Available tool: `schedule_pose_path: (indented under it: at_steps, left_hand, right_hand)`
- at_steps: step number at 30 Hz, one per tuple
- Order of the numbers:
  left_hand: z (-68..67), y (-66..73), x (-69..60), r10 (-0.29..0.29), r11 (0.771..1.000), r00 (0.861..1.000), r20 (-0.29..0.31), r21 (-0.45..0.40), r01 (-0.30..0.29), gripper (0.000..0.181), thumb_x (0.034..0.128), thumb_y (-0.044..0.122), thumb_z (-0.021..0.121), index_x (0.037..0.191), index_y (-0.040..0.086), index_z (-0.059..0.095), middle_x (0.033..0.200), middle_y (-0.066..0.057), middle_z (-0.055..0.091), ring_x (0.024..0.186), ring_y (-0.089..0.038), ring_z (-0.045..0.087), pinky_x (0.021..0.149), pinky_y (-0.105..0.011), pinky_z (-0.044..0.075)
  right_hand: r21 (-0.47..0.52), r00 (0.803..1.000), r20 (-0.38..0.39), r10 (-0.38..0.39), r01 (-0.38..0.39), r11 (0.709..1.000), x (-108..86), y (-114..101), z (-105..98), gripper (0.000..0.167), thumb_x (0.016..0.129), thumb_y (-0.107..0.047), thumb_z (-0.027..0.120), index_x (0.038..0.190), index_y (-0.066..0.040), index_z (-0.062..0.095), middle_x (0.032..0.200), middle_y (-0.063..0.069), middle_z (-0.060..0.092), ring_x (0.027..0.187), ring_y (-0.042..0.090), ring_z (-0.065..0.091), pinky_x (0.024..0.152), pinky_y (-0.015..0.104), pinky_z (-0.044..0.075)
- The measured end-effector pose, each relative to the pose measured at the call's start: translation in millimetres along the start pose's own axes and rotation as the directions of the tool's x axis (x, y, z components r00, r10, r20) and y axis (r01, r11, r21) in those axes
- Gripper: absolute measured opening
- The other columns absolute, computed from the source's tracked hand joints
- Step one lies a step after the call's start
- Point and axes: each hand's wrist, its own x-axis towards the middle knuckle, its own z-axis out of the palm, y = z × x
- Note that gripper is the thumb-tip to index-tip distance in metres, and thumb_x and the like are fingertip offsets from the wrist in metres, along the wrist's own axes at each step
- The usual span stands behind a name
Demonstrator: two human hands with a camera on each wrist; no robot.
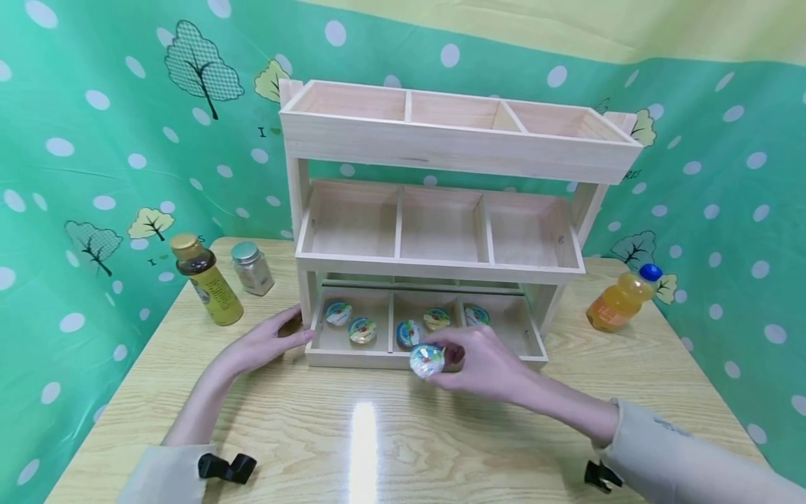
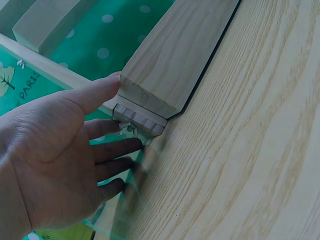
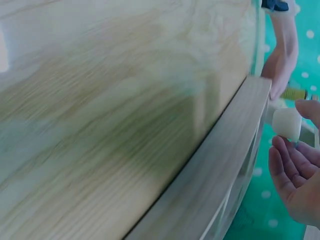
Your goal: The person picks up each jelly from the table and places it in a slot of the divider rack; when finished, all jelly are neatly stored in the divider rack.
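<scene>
My right hand [image 1: 485, 360] pinches a small jelly cup [image 1: 427, 361] with a shiny printed lid, in front of the bottom tray's middle compartment. In the right wrist view the cup's whitish side [image 3: 286, 124] shows between thumb and fingers. My left hand [image 1: 267, 343] is at the front left corner of the wooden bottom tray [image 1: 359, 360]. Its thumb touches that corner in the left wrist view, with the other fingers [image 2: 120, 150] extended beside it. More cups lie in the tray: two in the left compartment, two in the middle, and one cup [image 1: 476, 315] in the right.
The three-tier wooden shelf [image 1: 460, 150] stands against a green dotted cloth. To its left are a brown-capped bottle [image 1: 210, 283] and a green-lidded jar [image 1: 253, 269]. An orange drink bottle [image 1: 620, 301] with a blue cap stands at the right.
</scene>
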Motion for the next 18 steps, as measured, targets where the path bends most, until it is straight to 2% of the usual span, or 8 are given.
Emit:
schedule_pose_path:
  at_steps: [6,13,18]
  left_hand:
    - [0.0,-0.5,-0.3,-0.008,1.0,1.0,-0.002,0.006,0.008,0.082,0.1041,0.044,0.058,0.164,0.004,0.019,0.169,-0.028,0.02,0.156,-0.051,0.017,0.124,-0.069,0.023]
    - [-0.1,-0.8,-0.8,-0.01,1.0,1.0,-0.01,0.012,0.01,0.082,0.1037,0.045,0.058,0.165,0.006,0.019,0.169,-0.027,0.02,0.156,-0.052,0.017,0.123,-0.071,0.022]
    - [0.3,1.0,-1.4,0.003,1.0,1.0,-0.013,0.009,-0.002,0.08,0.1044,0.042,0.058,0.165,0.005,0.019,0.169,-0.028,0.021,0.156,-0.051,0.018,0.124,-0.07,0.022]
  right_hand:
    - [-0.025,0.995,-0.076,0.059,-0.061,0.998,-13.8,21,-26,0.046,0.075,-0.019,0.09,0.118,-0.012,0.075,0.089,-0.004,0.076,0.077,0.01,0.07,0.069,0.026,0.063]
    - [-0.092,0.981,-0.123,0.15,-0.162,0.982,-29.4,54,-49,0.046,0.078,-0.018,0.089,0.119,-0.006,0.073,0.092,0.001,0.077,0.08,0.009,0.069,0.07,0.023,0.061]
    - [-0.103,0.963,-0.134,0.232,-0.246,0.964,-34.9,71,-59,0.046,0.079,-0.021,0.089,0.119,-0.005,0.073,0.091,0.003,0.077,0.077,0.008,0.068,0.066,0.02,0.057]
